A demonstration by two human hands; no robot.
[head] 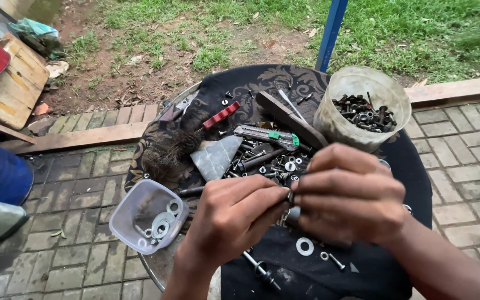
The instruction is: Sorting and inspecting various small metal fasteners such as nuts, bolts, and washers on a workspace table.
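Observation:
My left hand (230, 218) and my right hand (350, 194) meet over a round table covered by a black patterned cloth (262, 83). Both pinch a small dark metal piece (291, 197), a bolt or nut, between their fingertips; most of it is hidden by the fingers. Under the hands lies a pile of loose bolts, nuts and washers (268, 164). A flat washer (305, 246) and a long bolt (259, 270) lie on the cloth just below my hands.
A clear tub of washers (148, 216) sits at the table's left edge. A cloudy plastic cup of dark bolts (362, 108) stands at the back right. A utility knife (268, 136), wire brush (195, 133) and trowel blade (216, 157) lie behind. A blue post (330, 33) rises beyond.

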